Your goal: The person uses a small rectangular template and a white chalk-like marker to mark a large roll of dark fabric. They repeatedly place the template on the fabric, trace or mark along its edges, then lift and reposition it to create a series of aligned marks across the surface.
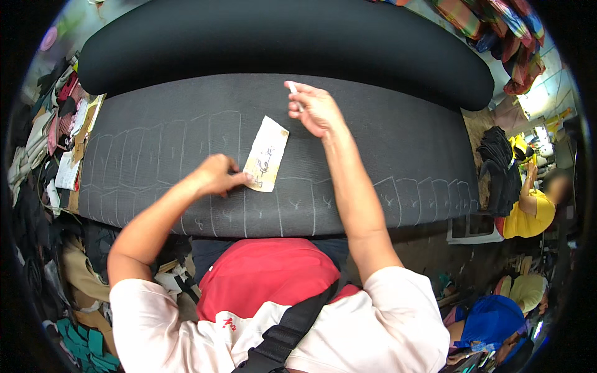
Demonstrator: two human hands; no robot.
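Note:
A pale cardboard pattern piece (270, 146) with dark handwriting lies tilted on the dark grey fabric (385, 143). My left hand (217, 175) is closed at its lower left corner, thumb and forefinger on the edge. Higher up and to the right, my right hand (317, 110) is raised over the fabric. Between its fingers is a thin white stick of chalk (291, 87). Rows of chalk outlines (261, 208) run along the near side of the fabric and up its left part, several with small marks inside.
A thick roll of black fabric (280, 37) lies across the table's far side. Cloth scraps (43, 137) are heaped at the left. Folded black cloth (497, 165) sits at the right end, near a person in yellow (532, 211). Someone in blue (494, 320) is farther down.

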